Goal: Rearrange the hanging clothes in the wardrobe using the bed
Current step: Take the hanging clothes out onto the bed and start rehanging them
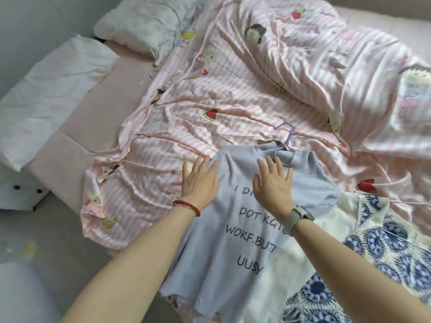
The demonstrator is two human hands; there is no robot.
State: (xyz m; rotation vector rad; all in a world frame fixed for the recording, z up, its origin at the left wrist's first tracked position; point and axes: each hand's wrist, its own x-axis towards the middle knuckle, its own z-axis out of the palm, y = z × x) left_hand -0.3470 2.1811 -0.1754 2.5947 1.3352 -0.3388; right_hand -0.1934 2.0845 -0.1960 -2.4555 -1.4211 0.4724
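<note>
A pale blue knit top point(238, 220) with dark printed lettering lies flat on the bed point(98, 108), over the pink striped duvet point(245, 94), its purple hanger point(286, 138) poking from the collar. Both hands press on it with fingers spread: the left hand point(198, 181) at its left shoulder, the right hand point(272, 185) below the collar. A blue patterned garment point(384, 241) lies just beside it.

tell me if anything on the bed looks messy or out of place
The pink striped sheet is rumpled and pulled off the mattress, baring it at the left. The lilac top lies on the bed with its purple hanger still inside. A pillow hangs askew off the mattress edge.
</note>
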